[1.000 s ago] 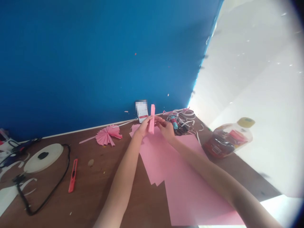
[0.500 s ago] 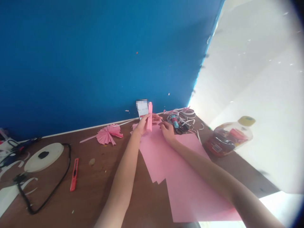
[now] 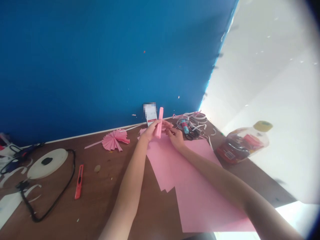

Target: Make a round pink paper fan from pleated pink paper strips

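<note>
My left hand [image 3: 150,130] is closed around a narrow strip of folded pink paper [image 3: 160,122], which stands nearly upright and leans slightly right. Close by on the right, my right hand [image 3: 175,138] has its fingers curled together by the left fingertips; whatever is in them, if anything, is too small to make out. Beneath both hands lie large pink paper sheets [image 3: 197,193], overlapping on the brown table. A pleated pink paper fan [image 3: 113,140] rests to the left of my left hand.
A red box cutter [image 3: 79,181] and a white disc with a black cable [image 3: 47,164] lie at left. A phone [image 3: 150,113] leans on the blue wall. Paper scraps surround a blue glue stick [image 3: 185,126]; a yellow-capped bottle [image 3: 242,143] stands at right.
The folded paper has tilted a little to the right and turned so a flatter face shows. My right hand has shifted slightly closer to the left fingertips.
</note>
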The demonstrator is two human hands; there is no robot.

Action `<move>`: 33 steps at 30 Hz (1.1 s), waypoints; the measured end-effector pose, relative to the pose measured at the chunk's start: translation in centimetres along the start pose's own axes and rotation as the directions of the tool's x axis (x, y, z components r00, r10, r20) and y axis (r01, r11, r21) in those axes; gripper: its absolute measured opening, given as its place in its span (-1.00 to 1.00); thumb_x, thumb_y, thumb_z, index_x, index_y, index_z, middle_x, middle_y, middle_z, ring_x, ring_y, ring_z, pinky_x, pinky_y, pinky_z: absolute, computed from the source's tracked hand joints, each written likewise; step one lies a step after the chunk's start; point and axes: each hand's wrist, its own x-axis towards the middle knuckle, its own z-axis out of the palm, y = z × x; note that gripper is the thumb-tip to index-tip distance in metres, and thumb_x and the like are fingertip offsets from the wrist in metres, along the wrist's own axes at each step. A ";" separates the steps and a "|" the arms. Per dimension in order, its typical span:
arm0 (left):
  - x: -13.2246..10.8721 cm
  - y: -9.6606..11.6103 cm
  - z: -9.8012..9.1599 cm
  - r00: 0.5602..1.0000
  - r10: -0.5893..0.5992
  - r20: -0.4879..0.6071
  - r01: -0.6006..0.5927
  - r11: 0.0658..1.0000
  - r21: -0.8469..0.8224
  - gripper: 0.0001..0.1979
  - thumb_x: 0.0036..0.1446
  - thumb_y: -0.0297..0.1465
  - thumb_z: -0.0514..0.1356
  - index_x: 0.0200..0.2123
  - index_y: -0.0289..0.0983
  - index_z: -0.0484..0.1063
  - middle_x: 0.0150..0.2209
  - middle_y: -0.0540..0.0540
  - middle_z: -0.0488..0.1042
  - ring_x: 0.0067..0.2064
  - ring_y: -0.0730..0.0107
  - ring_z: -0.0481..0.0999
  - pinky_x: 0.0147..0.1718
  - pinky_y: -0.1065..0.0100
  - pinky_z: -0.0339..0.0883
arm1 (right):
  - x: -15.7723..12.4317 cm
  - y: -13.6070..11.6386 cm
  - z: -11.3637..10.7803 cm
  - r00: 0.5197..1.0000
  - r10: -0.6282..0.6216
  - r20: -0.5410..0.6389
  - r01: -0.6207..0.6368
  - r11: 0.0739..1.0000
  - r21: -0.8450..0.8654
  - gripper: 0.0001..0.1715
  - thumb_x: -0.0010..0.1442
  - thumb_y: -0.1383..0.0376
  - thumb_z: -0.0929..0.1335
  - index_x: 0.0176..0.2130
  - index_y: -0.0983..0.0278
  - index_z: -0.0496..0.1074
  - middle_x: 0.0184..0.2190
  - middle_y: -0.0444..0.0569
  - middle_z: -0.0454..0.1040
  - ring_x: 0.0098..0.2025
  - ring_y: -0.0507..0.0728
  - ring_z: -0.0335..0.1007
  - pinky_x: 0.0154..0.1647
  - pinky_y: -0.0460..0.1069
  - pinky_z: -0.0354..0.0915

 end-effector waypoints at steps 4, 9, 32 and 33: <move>-0.5 1.0 -0.1 0.999 0.032 0.008 -0.032 0.999 0.018 -0.70 0.09 -0.26 0.13 -0.22 -0.35 0.51 -0.31 -0.23 0.57 -0.18 0.22 0.55 -0.13 0.26 0.31 | -0.4 -0.6 -0.1 0.996 -0.052 -0.073 0.042 0.991 -0.129 -0.71 0.08 0.20 0.25 -0.57 0.26 0.38 -0.57 -0.09 0.38 -0.50 0.06 0.20 -0.42 -0.04 0.11; -1.2 2.4 -0.3 0.994 0.100 -0.032 -0.099 0.995 0.029 -0.71 0.11 -0.26 0.10 -0.24 -0.34 0.48 -0.26 -0.22 0.56 -0.17 0.25 0.53 -0.16 0.28 0.30 | -1.2 -1.2 0.2 0.985 -0.163 0.059 0.173 0.910 -0.376 -0.78 0.01 0.31 0.24 -0.63 0.24 0.26 -0.59 -0.07 0.33 -0.45 0.08 0.20 -0.38 -0.04 0.08; -1.4 2.8 -0.4 0.997 0.018 0.069 -0.027 0.989 0.142 -0.66 0.11 -0.31 0.05 -0.18 -0.40 0.49 -0.53 -0.12 0.44 -0.57 0.52 0.26 -0.54 0.41 0.09 | -1.3 -2.1 -0.5 1.000 -0.029 -0.012 0.025 0.962 -0.272 -0.57 0.19 0.17 0.19 0.03 0.21 0.28 -0.66 -0.21 0.29 -0.57 0.10 0.21 -0.43 -0.05 0.05; -1.3 2.6 -0.3 0.997 0.000 0.080 -0.012 0.989 0.150 -0.65 0.11 -0.31 0.05 -0.16 -0.40 0.49 -0.54 -0.12 0.44 -0.57 0.52 0.26 -0.54 0.41 0.09 | -1.1 -2.1 -0.6 0.999 -0.026 -0.023 0.021 0.974 -0.224 -0.54 0.18 0.17 0.20 0.06 0.21 0.25 -0.68 -0.23 0.26 -0.58 0.10 0.19 -0.43 -0.05 0.08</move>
